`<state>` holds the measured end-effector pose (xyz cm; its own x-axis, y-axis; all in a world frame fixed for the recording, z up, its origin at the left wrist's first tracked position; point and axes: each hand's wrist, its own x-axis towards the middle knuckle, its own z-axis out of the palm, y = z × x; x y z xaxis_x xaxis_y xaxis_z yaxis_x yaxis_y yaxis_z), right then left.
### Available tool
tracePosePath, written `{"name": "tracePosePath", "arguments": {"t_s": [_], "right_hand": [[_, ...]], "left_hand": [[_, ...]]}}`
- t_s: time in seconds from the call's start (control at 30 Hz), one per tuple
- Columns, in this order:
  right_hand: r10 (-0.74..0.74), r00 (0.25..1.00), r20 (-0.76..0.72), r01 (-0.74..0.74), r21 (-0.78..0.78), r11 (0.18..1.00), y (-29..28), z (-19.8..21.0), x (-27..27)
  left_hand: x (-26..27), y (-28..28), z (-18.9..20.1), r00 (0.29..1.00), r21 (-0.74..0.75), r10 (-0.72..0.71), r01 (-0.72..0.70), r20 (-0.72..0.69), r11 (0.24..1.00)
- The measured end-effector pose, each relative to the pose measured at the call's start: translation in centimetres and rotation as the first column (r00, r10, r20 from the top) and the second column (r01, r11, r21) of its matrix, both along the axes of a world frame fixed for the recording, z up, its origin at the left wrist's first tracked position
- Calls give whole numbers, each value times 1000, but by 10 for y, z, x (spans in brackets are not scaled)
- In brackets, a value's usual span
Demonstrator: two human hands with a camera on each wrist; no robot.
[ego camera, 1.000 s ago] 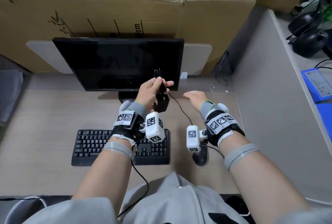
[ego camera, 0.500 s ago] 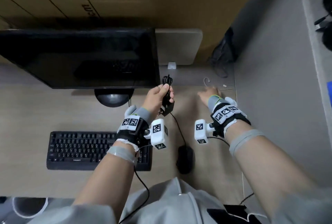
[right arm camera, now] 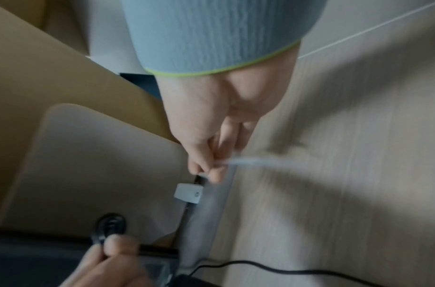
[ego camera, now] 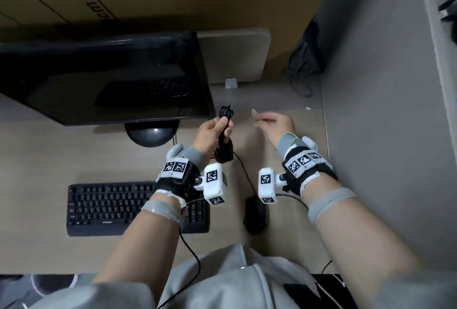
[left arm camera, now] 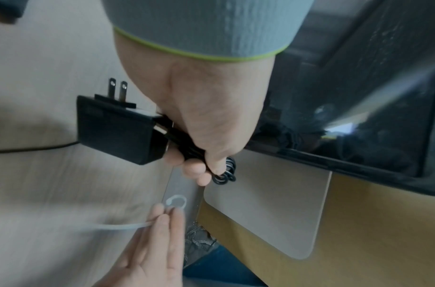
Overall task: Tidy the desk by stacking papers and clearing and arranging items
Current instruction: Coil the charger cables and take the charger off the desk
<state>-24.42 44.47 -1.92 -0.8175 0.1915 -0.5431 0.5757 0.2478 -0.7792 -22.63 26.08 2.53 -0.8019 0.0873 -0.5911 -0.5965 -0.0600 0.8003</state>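
Observation:
My left hand (ego camera: 217, 128) grips a coiled black cable (ego camera: 226, 112) above the desk, right of the monitor stand. A black charger plug (ego camera: 223, 151) with two metal prongs (left arm camera: 116, 90) hangs from that cable below my fist (left arm camera: 211, 124). My right hand (ego camera: 273, 123) is near the back of the desk and pinches a thin white cable (right arm camera: 250, 161) between thumb and fingers; in the left wrist view the white cable (left arm camera: 120, 226) trails off to the left. Its looped end (left arm camera: 175, 201) shows just past my right fingertips (left arm camera: 167, 213).
A black monitor (ego camera: 103, 78) stands at the back left, a black keyboard (ego camera: 111, 207) in front of it, and a black mouse (ego camera: 254, 214) with its cord beside that. A small white block (ego camera: 231, 83) sits by a grey board (ego camera: 235, 53). A grey partition (ego camera: 376, 110) closes the right side.
The head view has shifted down and right. My right hand reached to the back of the desk and took hold of the white cable. My left hand kept the black cable and charger.

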Motion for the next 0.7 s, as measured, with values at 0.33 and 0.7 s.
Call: {"name": "tracePosePath", "arguments": {"t_s": [0.33, 0.7], "right_hand": [[90, 986, -138, -136, -372, 918, -83, 112, 34], [349, 927, -135, -369, -185, 911, -167, 170, 91]], "left_hand": [[44, -42, 45, 991, 90, 57, -46, -123, 995], [97, -133, 85, 885, -345, -311, 188, -347, 920]]}}
